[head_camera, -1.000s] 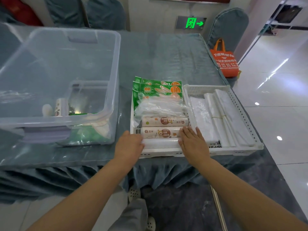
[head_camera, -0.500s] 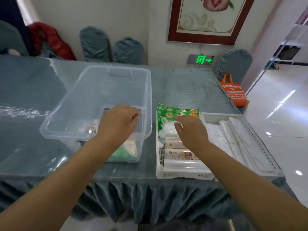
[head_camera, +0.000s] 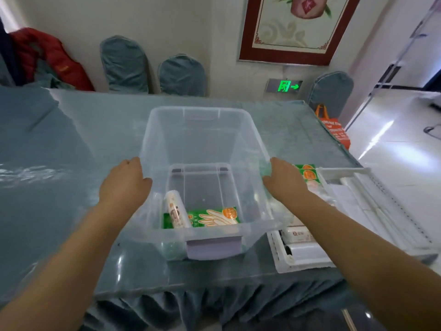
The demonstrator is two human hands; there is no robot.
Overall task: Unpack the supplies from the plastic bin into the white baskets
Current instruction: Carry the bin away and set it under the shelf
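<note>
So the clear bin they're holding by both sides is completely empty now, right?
Not empty. The head view shows the clear bin held at its sides by the left hand and right hand, but a roll and a green glove packet lie inside.

- The plastic bin (head_camera: 202,139) is clear and colourless, with a pale lilac-grey handle block at its near end.
- Inside it, a glove packet (head_camera: 214,217) is bright green with cream hand outlines and an orange round badge.
- Beside it, a roll (head_camera: 176,212) is white with a small brown and red cartoon print.
- The baskets (head_camera: 307,263) are white, with rows of small slots in their walls.
- The tablecloth (head_camera: 71,144) is dull blue-grey under a glossy clear sheet.
- The chair covers (head_camera: 124,65) match that blue-grey.
- A tote bag (head_camera: 334,130) is orange with white lettering.
- The exit sign (head_camera: 285,86) glows green on grey.
- A picture frame (head_camera: 248,32) is dark red with a cream mat.
</note>
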